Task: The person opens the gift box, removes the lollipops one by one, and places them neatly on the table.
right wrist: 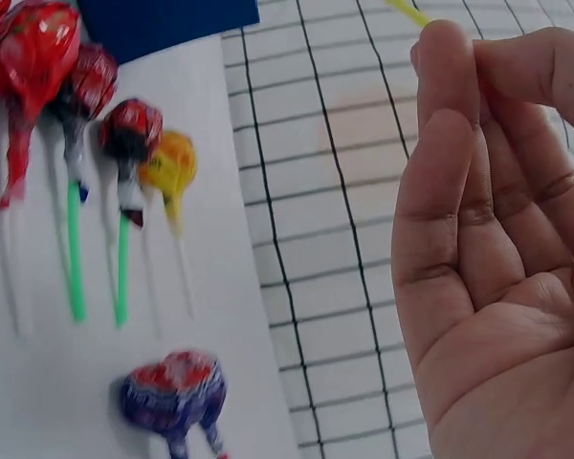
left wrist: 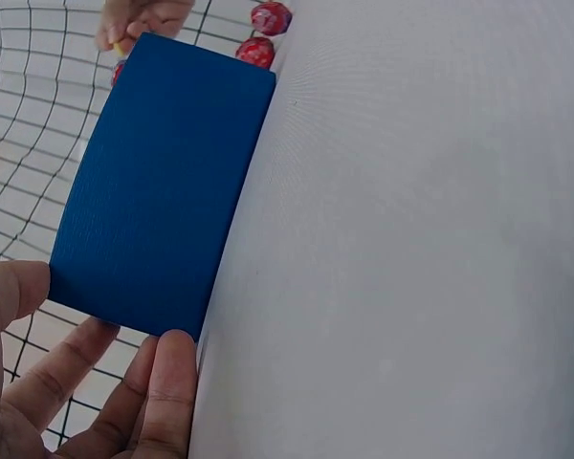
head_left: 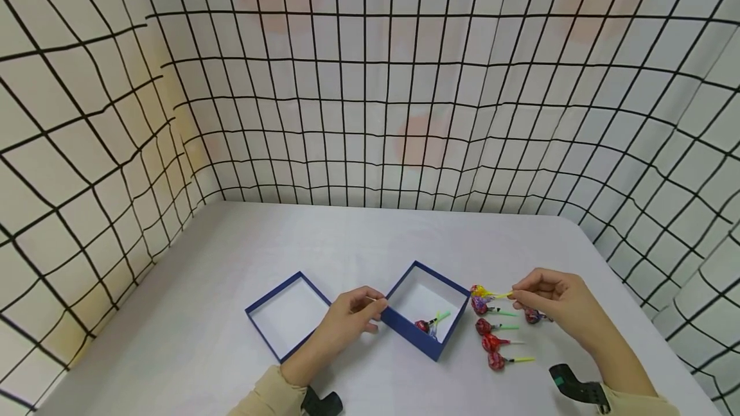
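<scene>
My left hand (head_left: 349,320) holds the left corner of an open blue box (head_left: 412,334), its thumb and fingers against the wall, as the left wrist view also shows. Inside the box lie a few lollipops (head_left: 424,326), one with a red wrapper. My right hand (head_left: 557,300) pinches a lollipop by its yellow stick (right wrist: 407,11) between thumb and fingertips, just right of the box. Below it on the table lie several lollipops in a column, including a red one (head_left: 493,342) and a yellow-wrapped one (right wrist: 172,164). A purple-and-red lollipop (right wrist: 175,390) lies apart, partly behind the right hand in the head view.
A blue-edged lid (head_left: 315,287) with a white inside lies left of the box, partly covered by my left forearm. The white table (head_left: 370,230) is enclosed at the back and sides by white cloth with a black grid (head_left: 364,114).
</scene>
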Tool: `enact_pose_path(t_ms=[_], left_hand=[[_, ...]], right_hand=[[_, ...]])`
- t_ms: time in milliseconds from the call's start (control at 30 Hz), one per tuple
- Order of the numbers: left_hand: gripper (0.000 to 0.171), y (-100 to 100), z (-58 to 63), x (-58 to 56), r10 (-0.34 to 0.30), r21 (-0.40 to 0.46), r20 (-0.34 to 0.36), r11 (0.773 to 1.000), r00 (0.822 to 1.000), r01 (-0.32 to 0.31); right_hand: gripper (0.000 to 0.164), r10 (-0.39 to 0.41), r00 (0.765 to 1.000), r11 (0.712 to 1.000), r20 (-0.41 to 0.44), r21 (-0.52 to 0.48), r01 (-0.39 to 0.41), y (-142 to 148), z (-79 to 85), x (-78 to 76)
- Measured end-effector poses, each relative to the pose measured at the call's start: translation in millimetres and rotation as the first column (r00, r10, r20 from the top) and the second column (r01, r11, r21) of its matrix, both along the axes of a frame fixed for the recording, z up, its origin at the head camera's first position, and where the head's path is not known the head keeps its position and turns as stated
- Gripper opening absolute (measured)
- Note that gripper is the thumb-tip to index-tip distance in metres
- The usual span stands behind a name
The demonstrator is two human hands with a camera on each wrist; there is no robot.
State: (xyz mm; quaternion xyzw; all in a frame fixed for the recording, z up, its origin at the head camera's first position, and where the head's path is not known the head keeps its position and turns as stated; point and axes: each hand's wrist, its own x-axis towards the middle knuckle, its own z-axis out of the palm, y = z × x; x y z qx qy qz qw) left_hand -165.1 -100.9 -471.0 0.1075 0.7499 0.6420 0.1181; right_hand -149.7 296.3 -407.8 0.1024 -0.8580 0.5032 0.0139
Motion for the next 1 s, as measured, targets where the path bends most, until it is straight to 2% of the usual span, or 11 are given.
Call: enact_pose_path(t_ms=[333, 533, 600, 700, 800, 900, 1000], left_hand=[[0.033, 2, -3.9, 3.2, -0.014, 0.004, 0.010, 1.000, 1.000, 0.014], [0.033, 2, -1.8, 3.3, -0.013, -0.002, 0.006, 1.000, 1.000, 0.013], [0.032, 2, -1.8, 2.7, -0.011, -0.005, 0.000, 1.000, 1.000, 0.011], [0.032, 1, -2.4, 2.0, -0.010, -0.008, -0.006, 1.000, 1.000, 0.009], [0.032, 0, -2.4, 1.8, -0.006, -0.005, -0.003, 1.000, 1.000, 0.006], [0.032, 0, -2.2, 1.7, -0.006, 0.000, 0.001, 1.000, 1.000, 0.006], [0.033, -1, -1.4, 1.3, -0.007, 0.004, -0.002, 1.000, 1.000, 0.007]], right_hand=[[0.012, -0.042, 0.998, 0.999, -0.048, -0.022, 0.041, 39, -21.2, 8.8], [0.014, -0.100, 0.995, 0.992, 0.006, -0.071, 0.100, 55, -29.9, 13.1], [0.012, -0.090, 0.996, 0.986, 0.025, -0.139, 0.093, 61, -34.2, 13.8], [0.010, -0.038, 0.998, 0.958, 0.044, -0.283, 0.049, 68, -40.6, 15.0], [0.019, 0.038, 0.999, 0.907, 0.038, -0.421, -0.019, 77, -46.9, 16.4], [0.028, 0.067, 0.997, 0.872, 0.048, -0.489, -0.035, 85, -52.5, 18.7], [0.032, 0.053, 0.994, 0.856, 0.096, -0.517, 0.004, 95, -56.9, 21.4]])
